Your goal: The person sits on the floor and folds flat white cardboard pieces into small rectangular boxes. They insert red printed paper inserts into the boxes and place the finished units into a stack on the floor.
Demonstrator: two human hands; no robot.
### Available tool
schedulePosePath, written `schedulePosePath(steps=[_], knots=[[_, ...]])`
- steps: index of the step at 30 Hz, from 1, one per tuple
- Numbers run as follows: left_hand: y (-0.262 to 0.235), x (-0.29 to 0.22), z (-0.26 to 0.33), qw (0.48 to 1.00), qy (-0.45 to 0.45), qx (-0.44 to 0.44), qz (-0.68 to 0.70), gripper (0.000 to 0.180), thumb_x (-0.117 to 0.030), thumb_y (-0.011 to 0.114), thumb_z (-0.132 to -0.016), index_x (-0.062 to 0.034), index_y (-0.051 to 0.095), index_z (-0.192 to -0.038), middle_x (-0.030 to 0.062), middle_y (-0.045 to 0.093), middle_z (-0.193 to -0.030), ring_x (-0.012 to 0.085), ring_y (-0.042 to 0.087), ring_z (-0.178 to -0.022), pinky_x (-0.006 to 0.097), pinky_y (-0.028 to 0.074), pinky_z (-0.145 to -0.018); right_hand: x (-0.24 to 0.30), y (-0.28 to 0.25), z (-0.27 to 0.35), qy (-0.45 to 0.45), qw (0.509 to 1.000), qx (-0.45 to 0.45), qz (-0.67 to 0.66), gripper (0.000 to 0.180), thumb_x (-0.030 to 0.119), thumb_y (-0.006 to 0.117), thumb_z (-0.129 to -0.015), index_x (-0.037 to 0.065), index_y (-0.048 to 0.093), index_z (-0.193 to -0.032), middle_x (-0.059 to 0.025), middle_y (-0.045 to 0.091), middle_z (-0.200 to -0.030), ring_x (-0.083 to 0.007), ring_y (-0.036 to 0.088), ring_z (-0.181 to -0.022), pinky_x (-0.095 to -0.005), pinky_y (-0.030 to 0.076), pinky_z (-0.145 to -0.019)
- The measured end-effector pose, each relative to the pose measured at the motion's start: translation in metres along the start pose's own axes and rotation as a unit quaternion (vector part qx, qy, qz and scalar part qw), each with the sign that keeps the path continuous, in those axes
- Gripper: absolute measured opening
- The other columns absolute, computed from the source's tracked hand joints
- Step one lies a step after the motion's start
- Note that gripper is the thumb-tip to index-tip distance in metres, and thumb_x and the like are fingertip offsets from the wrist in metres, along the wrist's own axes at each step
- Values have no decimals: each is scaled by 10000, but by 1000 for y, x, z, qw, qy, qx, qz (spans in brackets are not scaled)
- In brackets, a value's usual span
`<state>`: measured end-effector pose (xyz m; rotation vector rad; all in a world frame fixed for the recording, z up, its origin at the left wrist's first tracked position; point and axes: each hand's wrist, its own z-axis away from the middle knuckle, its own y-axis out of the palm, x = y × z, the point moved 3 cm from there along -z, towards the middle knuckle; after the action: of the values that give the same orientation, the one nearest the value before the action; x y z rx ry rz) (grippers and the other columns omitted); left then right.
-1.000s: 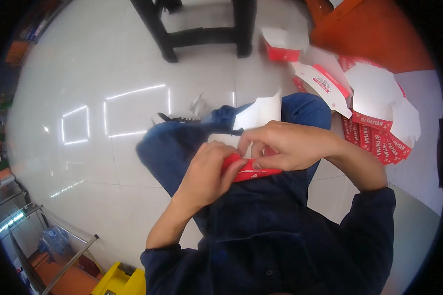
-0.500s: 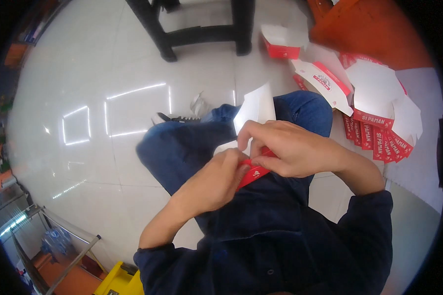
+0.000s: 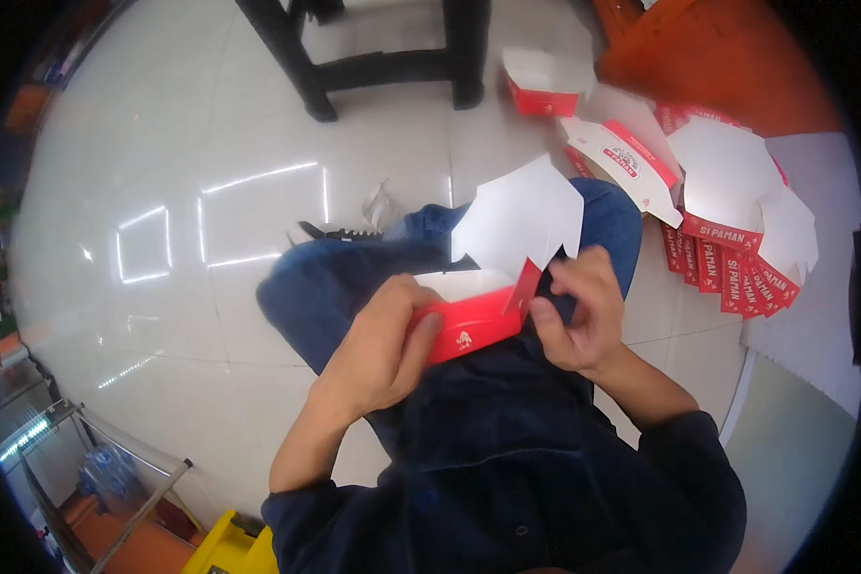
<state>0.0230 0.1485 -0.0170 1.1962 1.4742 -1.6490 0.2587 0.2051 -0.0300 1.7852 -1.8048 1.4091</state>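
Over my lap is a red and white paper food box [image 3: 478, 320], its red wall toward me and its white lid panel raised at the far side. My left hand [image 3: 383, 335] grips the box's left end, thumb on the red wall and fingers behind it. At the right end a red flap sticks up from the corner. Just beside that flap is my right hand [image 3: 584, 311], fingers curled and thumb apart from them, with a gap to the box and nothing seen between them.
A pile of similar red and white boxes [image 3: 722, 177] sits on the floor to the right, several nested together. One box [image 3: 542, 91] stands apart farther off. Ahead are the legs of a black stool [image 3: 383, 69]. A metal rack [image 3: 143, 493] and a yellow object [image 3: 230, 547] are at lower left.
My right hand has moved right, off the box. The red wall now shows more fully, a corner flap stands up, and the white lid panel has spread open. My left hand has shifted left.
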Motion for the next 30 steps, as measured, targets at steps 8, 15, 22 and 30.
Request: schedulePosePath(steps=[8,15,22,30], knots=[[-14,14,5,999,-18,-46,-7,88,-37,618,-947,11,612,-1019,175,600,-878,340,581,-795,385,465,-732,-5,-1,4,84,996,34,1,299,86,748,-873,16,637,-1142,-74,538,-762,-145,495,-629,-279,397,-574],[-15,26,14,991,-86,-83,64,106,-108,549,-1007,-9,551,-970,60,548,-843,139,502,-786,287,422,-748,-24,15,-1,109,982,20,-155,166,73,686,-881,7,643,-1028,-56,527,-874,-152,458,-741,-279,382,-689],[-21,35,16,989,-93,-73,84,109,-102,575,-1007,1,575,-975,94,584,-836,181,548,-755,306,449,-713,-26,13,-19,143,967,112,-179,195,86,738,-878,13,688,-1051,-52,457,-966,-158,467,-839,-276,401,-740],[-20,34,13,987,-122,-34,97,91,-93,564,-1004,-17,530,-965,52,529,-862,131,490,-810,283,409,-760,-48,1,-12,177,893,243,-334,208,98,792,-871,66,727,-1067,-41,449,-1026,-183,481,-965,-286,415,-826]])
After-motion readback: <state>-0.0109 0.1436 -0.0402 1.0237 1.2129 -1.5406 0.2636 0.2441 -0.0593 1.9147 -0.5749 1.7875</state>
